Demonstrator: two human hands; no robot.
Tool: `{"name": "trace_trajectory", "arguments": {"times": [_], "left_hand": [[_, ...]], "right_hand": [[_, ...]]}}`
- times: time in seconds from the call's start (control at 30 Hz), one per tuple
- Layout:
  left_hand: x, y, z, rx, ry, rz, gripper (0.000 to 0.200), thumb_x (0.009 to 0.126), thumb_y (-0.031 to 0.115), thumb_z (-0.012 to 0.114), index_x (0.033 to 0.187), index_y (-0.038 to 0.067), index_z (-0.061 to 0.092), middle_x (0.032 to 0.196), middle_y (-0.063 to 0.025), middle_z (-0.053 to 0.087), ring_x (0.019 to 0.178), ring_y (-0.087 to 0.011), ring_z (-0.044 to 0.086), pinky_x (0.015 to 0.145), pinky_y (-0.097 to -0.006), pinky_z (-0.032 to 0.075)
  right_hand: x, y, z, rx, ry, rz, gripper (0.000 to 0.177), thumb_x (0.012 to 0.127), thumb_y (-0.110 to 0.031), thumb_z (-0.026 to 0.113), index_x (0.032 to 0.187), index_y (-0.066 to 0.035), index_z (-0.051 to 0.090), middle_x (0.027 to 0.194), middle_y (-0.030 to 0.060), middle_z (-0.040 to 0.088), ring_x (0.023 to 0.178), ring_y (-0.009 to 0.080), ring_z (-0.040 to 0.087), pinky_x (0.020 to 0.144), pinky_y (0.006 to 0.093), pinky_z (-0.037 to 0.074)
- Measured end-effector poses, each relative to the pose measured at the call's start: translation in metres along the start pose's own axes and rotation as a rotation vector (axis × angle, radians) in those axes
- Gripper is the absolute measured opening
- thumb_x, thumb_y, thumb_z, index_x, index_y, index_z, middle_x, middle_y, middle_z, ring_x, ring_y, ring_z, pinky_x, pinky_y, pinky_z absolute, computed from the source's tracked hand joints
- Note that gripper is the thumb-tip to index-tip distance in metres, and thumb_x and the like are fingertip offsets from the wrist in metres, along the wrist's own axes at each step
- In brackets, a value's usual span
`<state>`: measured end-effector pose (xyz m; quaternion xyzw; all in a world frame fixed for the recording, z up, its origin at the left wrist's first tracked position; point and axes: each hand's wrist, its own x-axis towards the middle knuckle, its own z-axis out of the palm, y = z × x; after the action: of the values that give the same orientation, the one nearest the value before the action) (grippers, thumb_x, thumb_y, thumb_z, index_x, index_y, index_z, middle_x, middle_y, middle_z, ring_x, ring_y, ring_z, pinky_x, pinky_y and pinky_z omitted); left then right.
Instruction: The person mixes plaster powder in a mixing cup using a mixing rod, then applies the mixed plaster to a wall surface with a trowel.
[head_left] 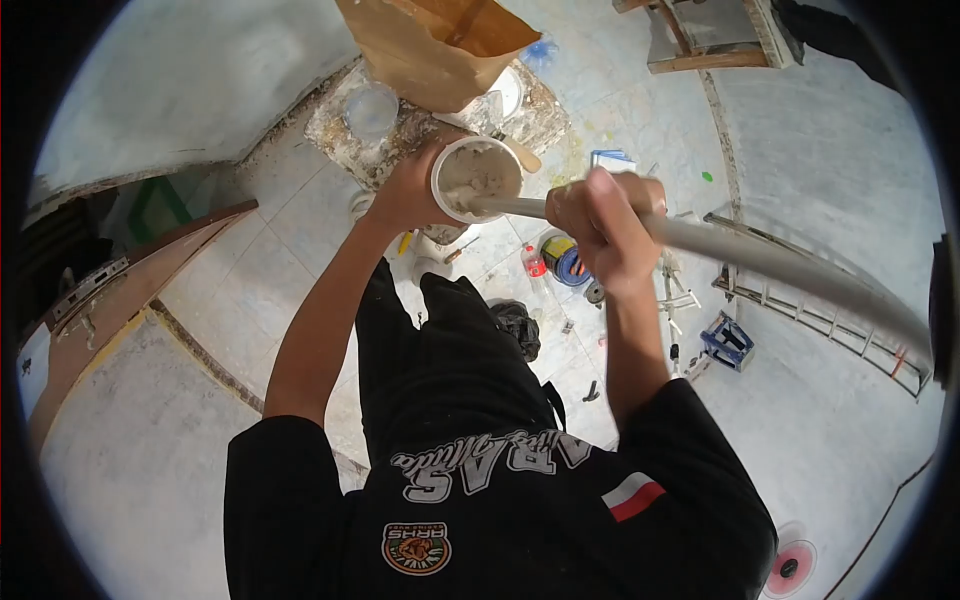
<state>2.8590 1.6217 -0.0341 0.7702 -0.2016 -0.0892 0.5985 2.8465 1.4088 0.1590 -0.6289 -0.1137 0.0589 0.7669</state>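
A room under renovation is showing a spattered board (pixel 324 128), a ladder (pixel 820 322), scattered tools and patchy, plaster-smeared walls (pixel 230 70).

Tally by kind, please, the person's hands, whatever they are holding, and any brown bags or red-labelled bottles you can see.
Hands (left hand, right hand): 2
White tub, held: 1
Pole, held: 1
Brown bag: 1
Red-labelled bottle: 1
Total: 6

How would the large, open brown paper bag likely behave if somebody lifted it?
The brown paper bag would probably flex, as its wall looks thin and its rim uneven. Its wide-open mouth might spill any contents if tipped; bottom hidden, weight unclear.
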Motion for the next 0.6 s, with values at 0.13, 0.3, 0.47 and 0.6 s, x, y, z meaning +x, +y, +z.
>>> {"name": "trace_trajectory", "arguments": {"times": [0.13,0.3,0.47,0.6], "left_hand": [[0.002,0.008,0.003,-0.032,0.006,-0.074,0.104,0.052,0.028,0.103,0.142,0.011,0.053,0.129,-0.0114,0.07,0.118,-0.0301,0.069,0.102,-0.0431,0.055],[0.001,0.006,0.003,-0.013,0.033,-0.084,0.104,0.052,0.031,0.103,0.141,0.012,0.053,0.125,-0.0117,0.072,0.114,-0.0309,0.071,0.099,-0.0428,0.057],[0.0,0.007,0.004,-0.029,0.022,-0.162,0.107,0.053,0.027,0.103,0.145,0.009,0.052,0.133,-0.0128,0.068,0.123,-0.0268,0.066,0.105,-0.0408,0.053],[0.001,0.002,0.009,-0.061,0.053,-0.078,0.101,0.053,0.03,0.102,0.14,0.011,0.054,0.124,-0.0125,0.072,0.115,-0.0301,0.071,0.099,-0.0409,0.056]], "right_hand": [[0.032,-0.01,-0.002,-0.154,0.22,0.084,0.052,0.102,-0.03,0.066,0.059,-0.004,0.053,0.052,0.0014,0.048,0.046,0.0102,0.04,0.045,0.0298,0.03],[0.027,0.018,0.005,-0.097,0.239,-0.247,0.052,0.108,-0.02,0.053,0.061,-0.012,0.032,0.048,-0.001,0.031,0.039,0.0106,0.024,0.041,0.034,0.023],[0.012,0.035,0.04,0.011,0.192,-0.316,0.053,0.11,-0.026,0.051,0.062,-0.01,0.032,0.05,-0.0015,0.026,0.042,0.012,0.022,0.045,0.0338,0.021],[-0.007,0.017,0.021,0.036,0.068,-0.164,0.054,0.109,-0.026,0.052,0.061,-0.012,0.033,0.051,-0.0023,0.025,0.043,0.0115,0.02,0.048,0.0343,0.023]]}}
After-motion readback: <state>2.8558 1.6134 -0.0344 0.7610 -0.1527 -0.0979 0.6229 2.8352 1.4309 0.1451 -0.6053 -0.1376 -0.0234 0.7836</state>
